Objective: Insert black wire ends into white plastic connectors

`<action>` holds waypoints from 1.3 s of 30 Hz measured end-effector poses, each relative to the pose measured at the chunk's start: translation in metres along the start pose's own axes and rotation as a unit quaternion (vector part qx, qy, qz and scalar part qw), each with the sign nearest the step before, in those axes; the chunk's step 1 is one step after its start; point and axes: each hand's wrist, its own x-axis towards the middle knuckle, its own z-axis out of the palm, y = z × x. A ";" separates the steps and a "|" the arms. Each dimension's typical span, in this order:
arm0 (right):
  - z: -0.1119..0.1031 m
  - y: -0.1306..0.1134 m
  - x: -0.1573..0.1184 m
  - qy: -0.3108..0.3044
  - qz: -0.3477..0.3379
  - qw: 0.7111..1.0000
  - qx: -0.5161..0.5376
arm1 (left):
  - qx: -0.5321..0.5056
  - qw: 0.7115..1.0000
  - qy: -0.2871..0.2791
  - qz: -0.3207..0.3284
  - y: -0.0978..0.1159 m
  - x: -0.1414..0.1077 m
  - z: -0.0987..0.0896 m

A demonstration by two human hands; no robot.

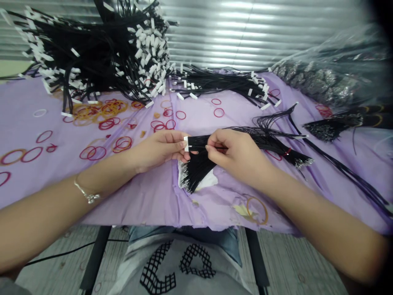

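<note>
With left hand [168, 145], holding white connector [186, 144] in closed pinch; with right hand [231, 147], black wire [200, 147]. Could bend wire by pushing crookedly.

L grip [162, 147] holds wht conn. [186, 143], R grip [235, 148] wire [200, 148].

Head-worn camera, close above purple tabletop [138, 200], facing forward, down.

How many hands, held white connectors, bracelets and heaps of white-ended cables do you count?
Hands: 2 (left hand, right hand)
Held white connector: 1
Bracelet: 1
Heaps of white-ended cables: 2 (large heap, smaller heap)
Total: 6
</note>
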 end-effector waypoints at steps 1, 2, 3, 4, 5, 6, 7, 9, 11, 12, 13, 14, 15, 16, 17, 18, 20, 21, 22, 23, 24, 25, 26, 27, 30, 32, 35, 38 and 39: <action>0.000 0.000 0.000 -0.001 0.001 1.000 0.002 | 0.001 1.000 -0.003 0.002 0.000 0.000 -0.001; 0.000 0.001 0.000 -0.001 0.001 1.000 0.003 | 0.001 1.000 -0.006 0.003 -0.001 0.000 -0.001; 0.000 0.001 0.000 -0.003 0.000 1.000 0.004 | 0.000 1.000 -0.008 0.004 -0.001 0.000 -0.001; 0.000 0.001 0.000 -0.004 -0.001 1.000 0.005 | -0.003 1.000 -0.010 0.005 -0.001 0.000 -0.002; 0.001 0.001 0.000 -0.005 -0.002 1.000 0.005 | -0.006 1.000 -0.012 0.005 -0.001 0.000 -0.002; 0.001 0.001 0.000 -0.007 -0.002 1.000 0.005 | -0.007 1.000 -0.014 0.005 -0.001 0.000 -0.002; 0.001 0.001 0.001 -0.009 -0.001 1.000 0.004 | -0.005 1.000 -0.016 0.005 -0.001 0.000 -0.002; 0.001 0.001 0.001 -0.007 0.003 1.000 0.002 | 0.006 1.000 -0.019 0.005 -0.002 0.000 -0.002; 0.002 0.001 0.002 -0.002 0.008 1.000 0.000 | 0.013 1.000 -0.019 0.005 -0.002 0.001 -0.002; 0.002 0.001 0.002 0.000 0.009 1.000 -0.001 | 0.012 1.000 -0.019 0.006 -0.002 0.001 -0.003; 0.002 0.001 0.002 0.002 0.007 1.000 -0.002 | 0.007 1.000 -0.018 0.006 -0.003 0.001 -0.003; 0.003 0.001 0.002 0.003 0.004 1.000 -0.003 | 0.002 1.000 -0.017 0.006 -0.003 0.001 -0.003; 0.003 0.002 0.002 0.003 0.001 1.000 -0.004 | -0.003 1.000 -0.017 0.006 -0.003 0.001 -0.003; 0.003 0.002 0.002 0.003 -0.001 1.000 -0.004 | -0.008 1.000 -0.018 0.007 -0.003 0.001 -0.003; 0.003 0.002 0.002 0.002 -0.003 1.000 -0.002 | -0.012 1.000 -0.020 0.007 -0.003 0.001 -0.003; 0.002 0.002 0.002 0.002 -0.003 1.000 0.000 | -0.015 1.000 -0.020 0.007 -0.003 0.001 -0.003; 0.002 0.002 0.001 0.002 -0.002 1.000 0.004 | -0.019 1.000 -0.021 0.006 -0.004 0.001 -0.004; 0.002 0.002 0.001 0.003 -0.003 1.000 0.006 | -0.020 1.000 -0.020 0.005 -0.004 0.001 -0.004; 0.002 0.002 0.000 0.004 -0.004 1.000 0.007 | -0.019 1.000 -0.019 0.005 -0.005 0.002 -0.004; 0.003 0.002 0.000 0.004 -0.005 1.000 0.007 | -0.018 1.000 -0.018 0.005 -0.005 0.002 -0.004; 0.003 0.002 0.000 0.005 -0.005 1.000 0.006 | -0.017 1.000 -0.016 0.004 -0.005 0.002 -0.004; 0.003 0.002 0.000 0.005 -0.004 1.000 0.005 | -0.015 1.000 -0.014 0.004 -0.005 0.002 -0.004; 0.003 0.002 0.000 0.006 -0.003 1.000 0.002 | -0.014 1.000 -0.013 0.005 -0.006 0.002 -0.004; 0.004 0.002 0.000 0.005 0.000 1.000 -0.001 | -0.014 1.000 -0.013 0.005 -0.006 0.002 -0.004; 0.004 0.002 0.001 0.001 0.007 1.000 -0.004 | -0.013 1.000 -0.021 0.008 -0.007 0.002 -0.005; 0.004 0.002 0.001 -0.002 0.014 1.000 0.003 | -0.014 0.999 -0.028 0.011 -0.007 0.002 -0.006; 0.003 0.002 0.002 -0.003 0.026 0.999 0.019 | -0.014 0.999 -0.033 0.013 -0.007 0.002 -0.006; 0.003 0.002 0.002 -0.005 0.030 0.999 0.023 | -0.016 0.999 -0.033 0.012 -0.006 0.002 -0.005; 0.003 0.002 0.002 -0.005 0.030 0.999 0.023 | -0.018 0.999 -0.033 0.011 -0.006 0.002 -0.005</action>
